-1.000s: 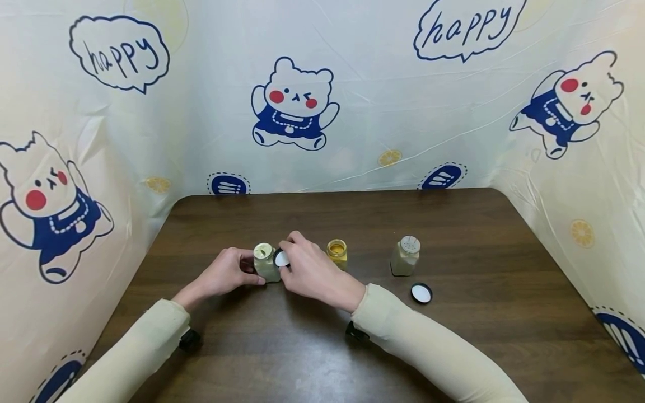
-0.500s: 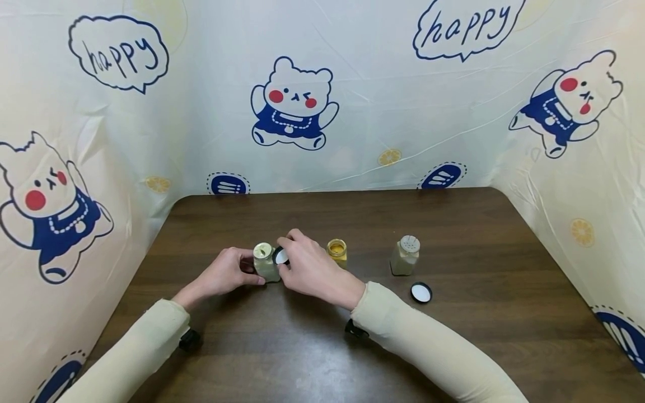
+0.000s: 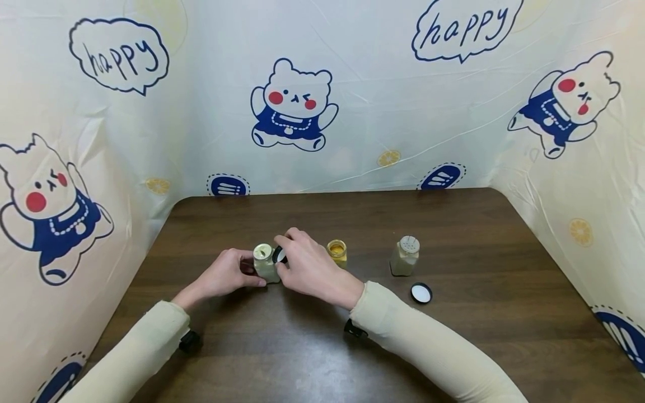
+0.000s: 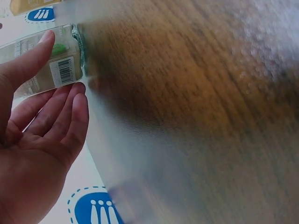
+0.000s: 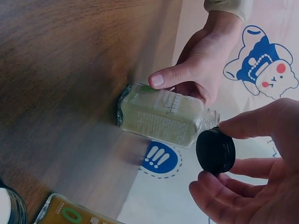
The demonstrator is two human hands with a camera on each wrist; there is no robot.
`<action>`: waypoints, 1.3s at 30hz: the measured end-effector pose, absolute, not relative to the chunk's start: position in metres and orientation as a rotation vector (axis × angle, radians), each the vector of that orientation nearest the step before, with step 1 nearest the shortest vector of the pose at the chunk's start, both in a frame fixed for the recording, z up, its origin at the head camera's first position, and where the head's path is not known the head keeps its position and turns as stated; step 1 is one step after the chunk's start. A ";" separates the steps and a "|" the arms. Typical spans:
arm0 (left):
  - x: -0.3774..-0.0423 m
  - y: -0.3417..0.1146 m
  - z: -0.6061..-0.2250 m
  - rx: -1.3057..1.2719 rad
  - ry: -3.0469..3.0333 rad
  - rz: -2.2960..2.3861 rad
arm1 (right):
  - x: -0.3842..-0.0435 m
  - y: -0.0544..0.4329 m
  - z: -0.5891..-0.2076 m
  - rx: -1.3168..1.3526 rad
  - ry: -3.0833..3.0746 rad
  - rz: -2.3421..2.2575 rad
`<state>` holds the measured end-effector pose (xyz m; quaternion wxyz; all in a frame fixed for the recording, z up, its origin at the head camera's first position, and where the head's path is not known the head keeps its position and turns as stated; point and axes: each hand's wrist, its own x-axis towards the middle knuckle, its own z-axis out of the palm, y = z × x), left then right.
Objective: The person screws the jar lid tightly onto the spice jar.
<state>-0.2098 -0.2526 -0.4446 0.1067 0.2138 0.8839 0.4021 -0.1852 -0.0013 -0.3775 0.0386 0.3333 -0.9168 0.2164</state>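
A square glass spice jar [image 3: 267, 270] with pale greenish contents stands on the table, a light inner cap with a dark opening on its mouth. My left hand [image 3: 230, 272] grips its lower part, the thumb in front and the fingers behind; the left wrist view shows a barcode label on the jar [image 4: 42, 60]. Right beside the jar's neck, my right hand [image 3: 314, 268] pinches a black screw lid [image 5: 216, 150] between thumb and fingers. That lid is tipped on its side, its white lining partly showing in the head view.
Behind the right hand is an uncapped small jar [image 3: 337, 254] with yellow contents. Farther right stands another spice jar [image 3: 405, 258] with a perforated top, and a black lid [image 3: 421, 293] lies lining up in front of it. Printed cloth [image 3: 363, 112] surrounds the wooden table [image 3: 453, 347].
My right hand has turned the black lid slightly, so less of its white lining shows. The left hand and the jars have stayed in place.
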 end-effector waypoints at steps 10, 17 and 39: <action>-0.209 -0.253 -0.446 0.602 2.605 1.170 | -0.184 -0.005 -0.376 1.004 -2.791 0.605; -0.209 -0.253 -0.447 0.605 2.601 1.171 | -0.185 -0.007 -0.376 1.002 -2.759 0.597; -0.209 -0.253 -0.445 0.617 2.582 1.206 | -0.192 -0.012 -0.378 1.079 -2.743 0.736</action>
